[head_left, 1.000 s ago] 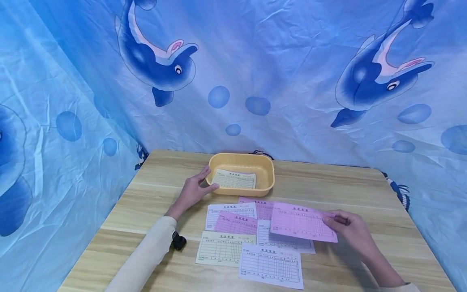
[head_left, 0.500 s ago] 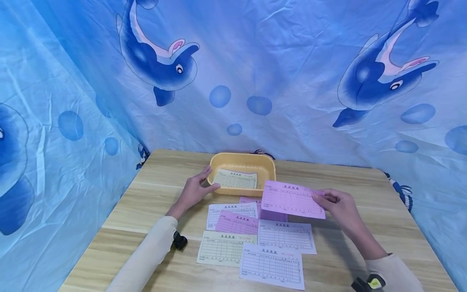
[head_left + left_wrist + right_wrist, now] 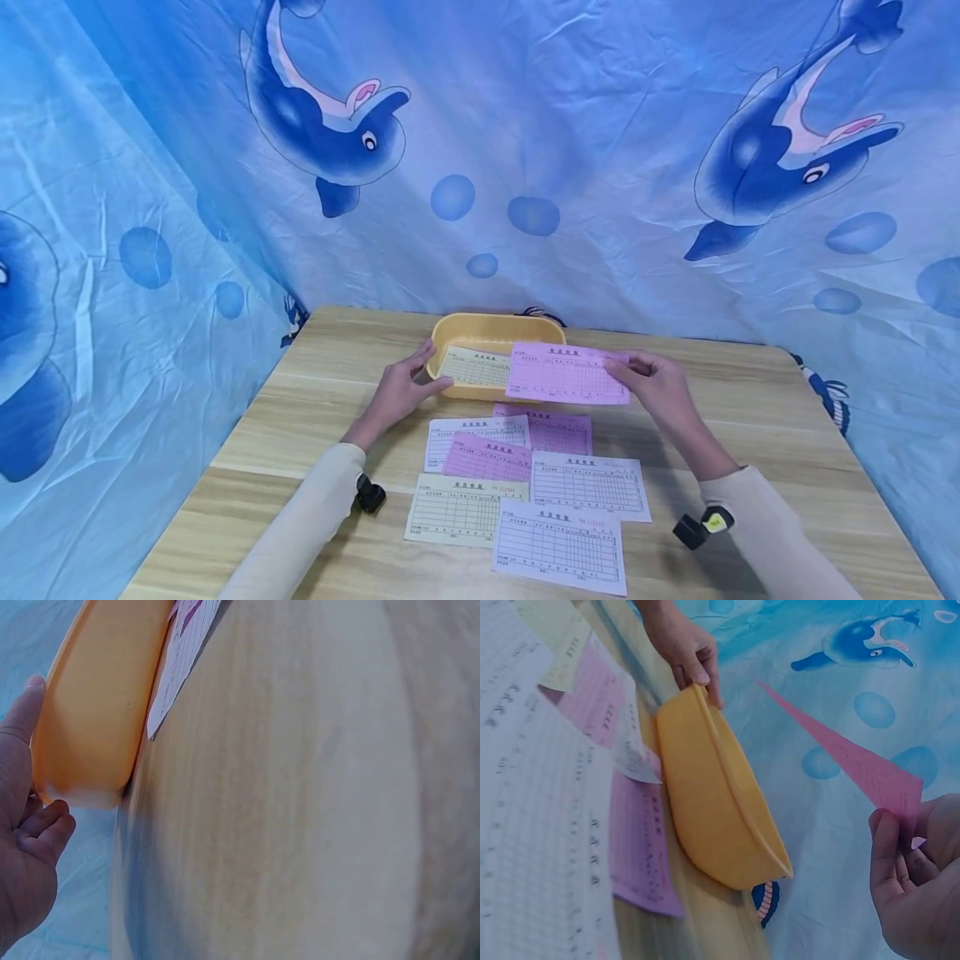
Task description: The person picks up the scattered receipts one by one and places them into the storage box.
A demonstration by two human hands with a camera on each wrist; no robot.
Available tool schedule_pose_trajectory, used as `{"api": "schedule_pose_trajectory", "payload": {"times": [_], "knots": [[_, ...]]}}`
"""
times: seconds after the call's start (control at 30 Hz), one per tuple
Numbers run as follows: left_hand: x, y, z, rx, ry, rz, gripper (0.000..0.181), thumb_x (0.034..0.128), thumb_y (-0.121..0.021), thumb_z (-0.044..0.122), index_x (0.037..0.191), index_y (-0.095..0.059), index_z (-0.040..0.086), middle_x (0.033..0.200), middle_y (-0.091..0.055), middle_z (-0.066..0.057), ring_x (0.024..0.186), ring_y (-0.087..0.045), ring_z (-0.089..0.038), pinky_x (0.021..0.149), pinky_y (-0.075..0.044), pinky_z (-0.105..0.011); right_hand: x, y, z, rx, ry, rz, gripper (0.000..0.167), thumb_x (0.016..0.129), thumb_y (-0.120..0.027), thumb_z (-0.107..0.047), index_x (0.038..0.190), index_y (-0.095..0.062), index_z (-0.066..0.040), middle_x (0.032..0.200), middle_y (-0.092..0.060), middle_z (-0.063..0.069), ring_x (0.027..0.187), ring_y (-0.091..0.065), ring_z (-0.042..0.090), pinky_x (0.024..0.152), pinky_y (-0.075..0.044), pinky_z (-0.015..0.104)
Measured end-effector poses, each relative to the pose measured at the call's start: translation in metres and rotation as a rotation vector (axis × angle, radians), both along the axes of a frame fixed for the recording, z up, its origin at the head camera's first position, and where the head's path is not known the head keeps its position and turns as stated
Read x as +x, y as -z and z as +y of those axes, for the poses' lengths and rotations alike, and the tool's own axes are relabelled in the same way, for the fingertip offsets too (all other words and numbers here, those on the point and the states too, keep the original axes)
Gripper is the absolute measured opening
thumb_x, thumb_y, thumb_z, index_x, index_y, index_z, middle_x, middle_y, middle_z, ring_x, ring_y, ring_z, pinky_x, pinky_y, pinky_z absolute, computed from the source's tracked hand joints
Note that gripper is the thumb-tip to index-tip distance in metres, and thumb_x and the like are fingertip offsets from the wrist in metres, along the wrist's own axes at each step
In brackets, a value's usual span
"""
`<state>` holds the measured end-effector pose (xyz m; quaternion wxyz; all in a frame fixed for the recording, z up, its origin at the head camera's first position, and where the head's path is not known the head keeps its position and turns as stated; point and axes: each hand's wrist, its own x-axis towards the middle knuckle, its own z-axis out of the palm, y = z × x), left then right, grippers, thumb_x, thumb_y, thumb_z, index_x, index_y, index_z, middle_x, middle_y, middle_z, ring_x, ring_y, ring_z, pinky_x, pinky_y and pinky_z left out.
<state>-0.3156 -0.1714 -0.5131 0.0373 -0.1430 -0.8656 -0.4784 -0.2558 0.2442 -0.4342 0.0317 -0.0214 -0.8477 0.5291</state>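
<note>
Loose receipt slips (image 3: 558, 546) overlap toward the table's (image 3: 300, 417) near edge. Beyond, the right hand (image 3: 660, 385) firmly pinches a pink receipt slip (image 3: 566, 375), raised by the basket's (image 3: 468, 392) front right corner. The left hand (image 3: 397, 390) grips the basket's left end, near the table's far edge. Filling the basket seems underway; next calls for lowering the pink receipt slip inside.

"How does the pink slip (image 3: 558, 375) lie?"

"Raised in the air, its long sides running roughly 9 to 3 o'clock, its printed heading and ruled grid showing. From the head view, its 9 o'clock half covers the 4 o'clock corner of the basin (image 3: 487, 333) without touching it."

"And the basin?"

"Plain orange-yellow, oblong with rounded corners, open-topped, upright on the table (image 3: 757, 408) near its 12 o'clock edge."
</note>
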Motion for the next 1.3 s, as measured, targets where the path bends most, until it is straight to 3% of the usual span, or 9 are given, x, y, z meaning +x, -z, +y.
{"api": "schedule_pose_trajectory", "payload": {"times": [0.23,0.4,0.57,0.9,1.2,1.3], "knots": [[0.001,-0.001,0.001,0.008,-0.002,0.002,0.089,0.0836,-0.083,0.048,0.149,-0.046,0.0,0.163,-0.035,-0.008,0.148,-0.039,-0.025,0.117,-0.041,-0.033,-0.023,-0.002,-0.013,-0.111,-0.06,0.055,0.039,0.096,-0.074,-0.033,0.119,-0.072,-0.002,0.095,-0.075,0.001,0.079,-0.068,0.012,0.064,-0.056,0.021],[0.001,0.0,0.001,0.002,-0.011,-0.005,0.091,0.0836,-0.081,0.05,0.15,-0.046,0.0,0.163,-0.035,-0.007,0.147,-0.039,-0.026,0.118,-0.04,-0.036,-0.038,-0.003,-0.026,-0.165,-0.09,0.072,0.031,0.096,-0.075,-0.022,0.118,-0.071,0.0,0.098,-0.077,0.004,0.08,-0.071,0.012,0.067,-0.059,0.02],[0.001,0.001,0.0,-0.025,-0.017,-0.001,0.093,0.083,-0.079,0.056,0.15,-0.046,0.0,0.163,-0.036,-0.01,0.146,-0.04,-0.029,0.12,-0.038,-0.042,-0.052,-0.003,-0.039,-0.145,-0.079,0.06,0.03,0.095,-0.076,-0.025,0.116,-0.073,-0.004,0.104,-0.076,0.01,0.084,-0.071,0.014,0.07,-0.059,0.021],[0.002,0.0,0.001,-0.023,-0.016,-0.004,0.091,0.0836,-0.08,0.053,0.151,-0.045,0.003,0.164,-0.035,-0.011,0.146,-0.041,-0.027,0.118,-0.041,-0.037,-0.077,-0.001,-0.071,-0.095,-0.04,0.099,0.03,0.093,-0.078,-0.023,0.113,-0.074,-0.001,0.107,-0.076,0.017,0.082,-0.071,0.012,0.069,-0.06,0.018],[0.001,0.0,0.0,-0.019,-0.012,-0.001,0.083,0.0871,-0.082,0.039,0.151,-0.045,0.003,0.164,-0.034,-0.014,0.146,-0.041,-0.029,0.116,-0.042,-0.037,-0.093,0.012,-0.096,-0.033,0.012,0.109,0.03,0.09,-0.082,-0.023,0.109,-0.075,-0.001,0.105,-0.077,0.017,0.093,-0.074,0.027,0.072,-0.06,0.021],[0.001,0.0,0.0,-0.02,-0.008,-0.006,0.085,0.0865,-0.082,0.043,0.152,-0.044,0.004,0.164,-0.033,-0.013,0.147,-0.04,-0.028,0.117,-0.042,-0.037,-0.095,0.016,-0.103,-0.016,0.029,0.113,0.029,0.088,-0.083,-0.022,0.106,-0.076,-0.001,0.103,-0.077,0.017,0.092,-0.074,0.028,0.07,-0.06,0.022]]}}
